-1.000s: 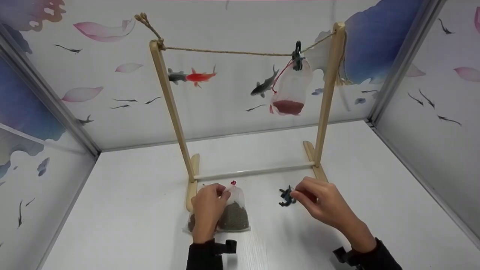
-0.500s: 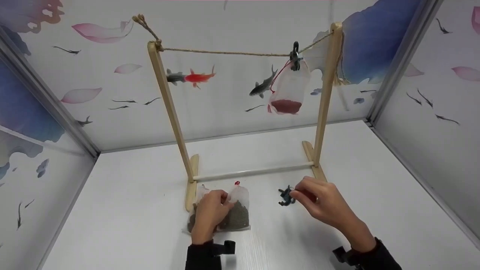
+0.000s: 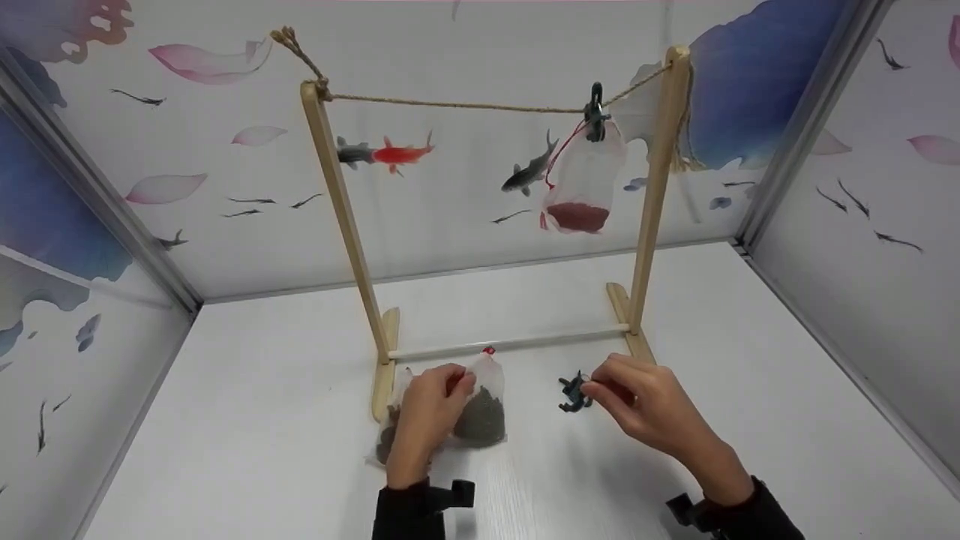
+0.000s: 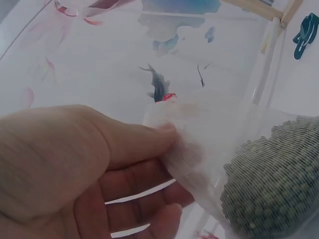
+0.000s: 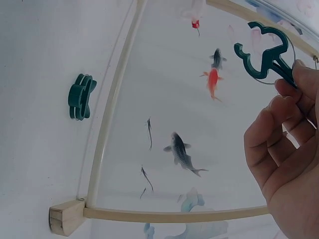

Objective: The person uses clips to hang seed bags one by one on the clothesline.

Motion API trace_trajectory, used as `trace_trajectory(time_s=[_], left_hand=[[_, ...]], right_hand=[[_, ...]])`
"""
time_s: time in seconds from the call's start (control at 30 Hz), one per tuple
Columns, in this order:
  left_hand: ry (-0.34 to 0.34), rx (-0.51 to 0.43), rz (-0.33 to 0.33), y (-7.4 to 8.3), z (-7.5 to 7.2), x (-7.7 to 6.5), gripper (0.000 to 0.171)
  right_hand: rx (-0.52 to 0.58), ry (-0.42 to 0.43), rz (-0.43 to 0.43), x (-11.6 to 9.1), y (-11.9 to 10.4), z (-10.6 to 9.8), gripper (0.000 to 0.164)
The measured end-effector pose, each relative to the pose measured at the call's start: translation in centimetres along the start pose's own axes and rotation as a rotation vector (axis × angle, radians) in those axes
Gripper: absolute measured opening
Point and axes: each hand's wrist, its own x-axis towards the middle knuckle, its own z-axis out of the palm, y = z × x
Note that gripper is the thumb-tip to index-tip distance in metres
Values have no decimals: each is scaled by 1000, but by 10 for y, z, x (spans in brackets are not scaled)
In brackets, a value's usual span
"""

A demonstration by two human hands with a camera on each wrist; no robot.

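Note:
My left hand (image 3: 429, 405) pinches the upper part of a white mesh bag (image 3: 481, 412) with thumb and fingers. Small green beans (image 4: 271, 179) fill the bag's lower part, and a red bit (image 3: 489, 350) shows at its top. Partly behind that hand, a second mesh bag (image 3: 387, 439) with dark contents stands or lies on the table. In my right hand (image 3: 649, 397), thumb and finger pinch the handle end of a dark green clothespin (image 5: 269, 52), whose jaws point away from the hand. Another green clothespin (image 5: 81, 97) rests on the table beyond it.
A wooden frame (image 3: 341, 217) stands ahead with a twine line (image 3: 450, 105) across its top. From the line's right part, a dark clip (image 3: 595, 116) hangs a mesh bag (image 3: 581, 176) with red contents. A pale rod (image 3: 510, 344) joins the frame's feet. Printed walls enclose the white table.
My left hand has shifted its hold on the bag of green beans, which has moved up and slightly right, apart from the other bag. My right hand has stayed in place.

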Motion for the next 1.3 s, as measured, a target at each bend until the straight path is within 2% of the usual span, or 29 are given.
trace_trajectory(time_s=[0.13,0.33,0.47,0.63,0.8,1.0,1.13,1.3], left_hand=[[58,-80,44,8,1,1,14],[190,-123,118,20,3,2,15],[209,-102,164,25,2,2,14],[215,-91,275,35,2,7,13],[239,-113,361,51,-4,20,14],[264,-70,413,70,-23,40,14],[247,-67,434,83,-38,54,15],[217,-156,421,98,-56,72,16]], right_hand=[[-5,-8,12,-1,0,0,22],[0,-4,13,-1,-2,-1,21],[9,2,2,1,-2,-4,20],[-33,-7,-39,12,-4,-12,19],[-100,-4,-156,38,-8,-25,16],[-159,-21,-298,79,-15,-48,8],[-186,-15,-353,107,-19,-61,20],[-234,35,-447,143,-21,-72,33]])
